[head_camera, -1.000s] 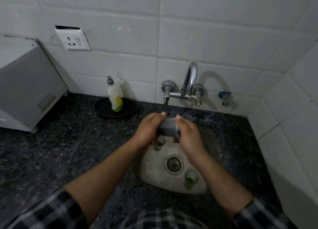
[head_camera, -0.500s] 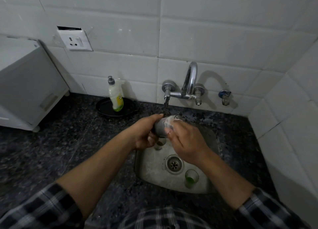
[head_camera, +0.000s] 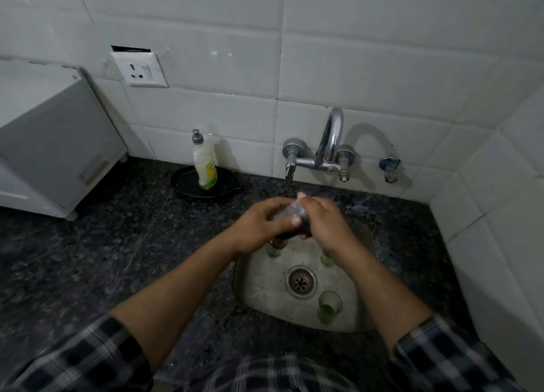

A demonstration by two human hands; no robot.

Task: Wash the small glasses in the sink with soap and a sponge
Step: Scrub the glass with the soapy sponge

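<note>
— Where is the one being washed?
— Over the back of the dented steel sink [head_camera: 256, 297], just below the spout of the chrome wall tap [head_camera: 329, 144]. It is a small clear drinking glass [head_camera: 290, 218], tilted between the two hands. It looks dark and smeared, and blur hides its rim.
— And the hands?
— The left hand [head_camera: 259, 226] curls round its near side, thumb across the front. The right hand [head_camera: 322, 223] wraps over its far end, fingers closed on it. Something pale shows at the right fingertips; I cannot tell what.
— Others in the basin?
— A short clear glass with green dregs [head_camera: 329, 306] stands upright to the right of the round drain [head_camera: 300, 282]. At the back stand a second small glass [head_camera: 275, 248], half hidden under the left hand, and a third small glass [head_camera: 326, 257] just beside the right wrist.
— The room?
— The sink sits in a dark speckled stone surface [head_camera: 103, 244]. By the wall, a pale soap bottle with a grey cap [head_camera: 204, 162] stands on a black round dish [head_camera: 185, 184]. White glazed tiles [head_camera: 368, 67] cover both walls, with a white socket plate [head_camera: 139, 69] at the upper left. A grey-white cabinet [head_camera: 44, 144] stands at the left edge, and there is a small wall valve [head_camera: 390, 167] to the right of the tap. Plaid sleeves [head_camera: 88, 359] cover both forearms.
</note>
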